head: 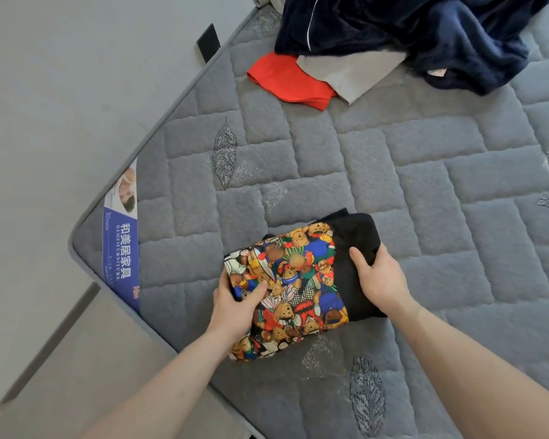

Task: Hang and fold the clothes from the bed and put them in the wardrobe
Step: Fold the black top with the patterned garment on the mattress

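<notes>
1. A folded bear-print garment is lying on the bed, near its front left corner, with a black part showing along its right side.
2. The left hand is gripping the print's left edge, thumb on top and fingers curling underneath.
3. The right hand is gripping the black part, thumb on top.
4. A red cloth, a grey cloth and a navy garment are lying heaped together at the far end, well apart from the folded one.
</notes>
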Demonstrator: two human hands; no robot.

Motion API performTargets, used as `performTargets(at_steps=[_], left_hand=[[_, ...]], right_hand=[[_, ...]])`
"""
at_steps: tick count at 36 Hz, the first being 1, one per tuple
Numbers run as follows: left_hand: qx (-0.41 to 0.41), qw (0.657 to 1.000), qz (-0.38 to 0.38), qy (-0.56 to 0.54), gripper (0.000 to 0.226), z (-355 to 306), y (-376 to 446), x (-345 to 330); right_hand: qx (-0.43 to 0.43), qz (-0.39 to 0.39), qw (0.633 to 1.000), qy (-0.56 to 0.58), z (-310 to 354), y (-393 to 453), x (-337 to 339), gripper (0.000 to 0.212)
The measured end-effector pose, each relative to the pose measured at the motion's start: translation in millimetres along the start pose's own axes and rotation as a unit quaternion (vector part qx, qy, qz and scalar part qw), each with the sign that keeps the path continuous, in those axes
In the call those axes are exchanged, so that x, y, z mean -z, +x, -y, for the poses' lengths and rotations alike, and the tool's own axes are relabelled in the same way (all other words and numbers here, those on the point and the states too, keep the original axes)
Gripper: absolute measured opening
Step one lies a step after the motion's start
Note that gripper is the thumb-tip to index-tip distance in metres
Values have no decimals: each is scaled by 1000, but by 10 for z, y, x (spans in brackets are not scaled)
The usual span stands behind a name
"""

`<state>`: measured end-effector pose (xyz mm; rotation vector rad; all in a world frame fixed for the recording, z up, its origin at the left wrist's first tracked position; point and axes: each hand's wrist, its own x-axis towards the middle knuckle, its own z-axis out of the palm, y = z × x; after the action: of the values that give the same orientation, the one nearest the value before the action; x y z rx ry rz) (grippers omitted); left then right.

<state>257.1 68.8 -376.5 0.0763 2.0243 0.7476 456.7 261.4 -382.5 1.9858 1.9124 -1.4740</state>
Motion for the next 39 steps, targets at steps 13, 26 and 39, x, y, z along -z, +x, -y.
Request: performTargets(at_steps=[13,26,39], left_hand=[[-110,989,82,51,73,-371,-489,176],[-264,911,185,257,74,-896,-3300,-294],[-372,770,348,384,71,-723,-5617,-780]], right_hand=[[29,-13,981,192,-354,-854,339,68],[-66,-222,922,310,-1053,-3983,1775,73],[-145,-438,780,424,-1719,-6849,2222,69]])
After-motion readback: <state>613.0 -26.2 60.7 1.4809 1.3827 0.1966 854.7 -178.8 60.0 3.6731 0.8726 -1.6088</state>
